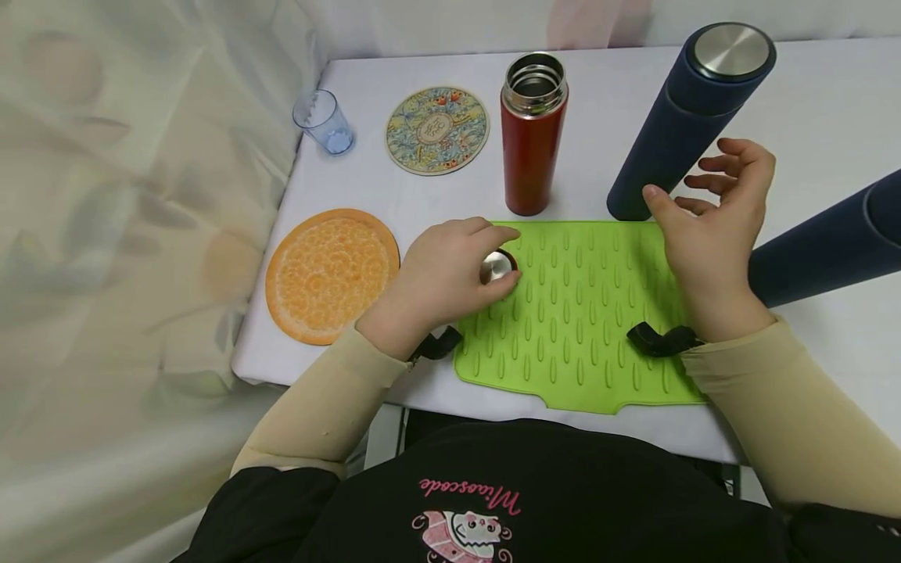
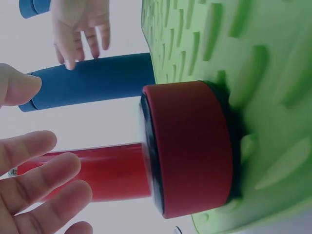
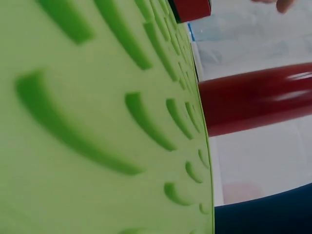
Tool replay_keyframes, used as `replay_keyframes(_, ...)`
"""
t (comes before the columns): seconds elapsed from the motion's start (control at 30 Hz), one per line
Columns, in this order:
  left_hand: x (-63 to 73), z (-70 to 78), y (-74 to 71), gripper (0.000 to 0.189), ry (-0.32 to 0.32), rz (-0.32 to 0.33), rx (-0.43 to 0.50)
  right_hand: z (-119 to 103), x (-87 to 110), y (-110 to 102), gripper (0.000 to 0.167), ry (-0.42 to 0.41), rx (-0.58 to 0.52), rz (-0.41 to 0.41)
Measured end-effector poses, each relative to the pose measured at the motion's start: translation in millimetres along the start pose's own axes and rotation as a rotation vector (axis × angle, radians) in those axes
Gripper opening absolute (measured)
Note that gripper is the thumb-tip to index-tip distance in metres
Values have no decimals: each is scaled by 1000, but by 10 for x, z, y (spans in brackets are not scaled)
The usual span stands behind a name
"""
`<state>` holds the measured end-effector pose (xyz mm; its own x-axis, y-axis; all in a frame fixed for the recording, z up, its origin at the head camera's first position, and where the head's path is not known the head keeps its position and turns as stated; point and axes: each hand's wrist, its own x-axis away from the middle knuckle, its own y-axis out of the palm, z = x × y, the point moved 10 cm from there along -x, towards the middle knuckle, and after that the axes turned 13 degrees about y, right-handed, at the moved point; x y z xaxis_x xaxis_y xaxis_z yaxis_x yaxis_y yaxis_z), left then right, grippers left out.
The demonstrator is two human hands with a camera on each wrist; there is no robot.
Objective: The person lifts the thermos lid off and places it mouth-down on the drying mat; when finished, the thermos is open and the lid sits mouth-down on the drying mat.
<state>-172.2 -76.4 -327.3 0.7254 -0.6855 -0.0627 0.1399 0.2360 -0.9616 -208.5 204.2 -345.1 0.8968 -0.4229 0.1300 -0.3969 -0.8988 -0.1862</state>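
Observation:
A red bottle lid [image 1: 497, 267] with a silver top sits on the green ridged mat [image 1: 570, 336]. My left hand [image 1: 443, 270] hovers beside and over it; in the left wrist view the fingers [image 2: 53, 165] are spread apart from the lid [image 2: 192, 151]. Behind the mat stands the red thermos bottle [image 1: 531, 160], uncapped, its steel neck showing. To its right is a tall dark blue thermos [image 1: 669, 141] with a silver-topped lid on. My right hand [image 1: 711, 242] is raised next to this blue thermos, fingers loosely bent and holding nothing.
Another dark blue thermos [image 1: 831, 234] stands right of my right forearm. At the left lie a round orange mat [image 1: 331, 274] and a patterned round coaster [image 1: 415, 145]. A small clear blue glass [image 1: 327, 125] stands near the table's left edge, by a curtain.

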Motion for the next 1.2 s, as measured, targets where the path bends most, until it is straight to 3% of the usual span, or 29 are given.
replay_keyframes(0.27, 34, 64, -72, 53, 36, 53, 7, 48, -179, 128, 91, 33, 66, -24)
replay_keyframes(0.6, 46, 159, -212, 53, 109, 160, -10, -59, -170, 153, 78, 13, 72, 25)
replay_keyframes(0.77, 41, 183, -259, 52, 114, 173, -12, -112, -107, 97, 72, -114, 43, 65)
replay_keyframes(0.9, 32, 218, -374, 51, 131, 197, -15, -177, -10, 47, 69, -272, 16, 64)
replay_keyframes(1.03, 17, 299, -601, 51, 198, 264, -19, -265, 171, 33, 69, -391, -25, -4)
replay_keyframes(1.2, 29, 467, -1009, 53, 302, 387, -34, -366, 460, 85, 69, -470, 44, -114)
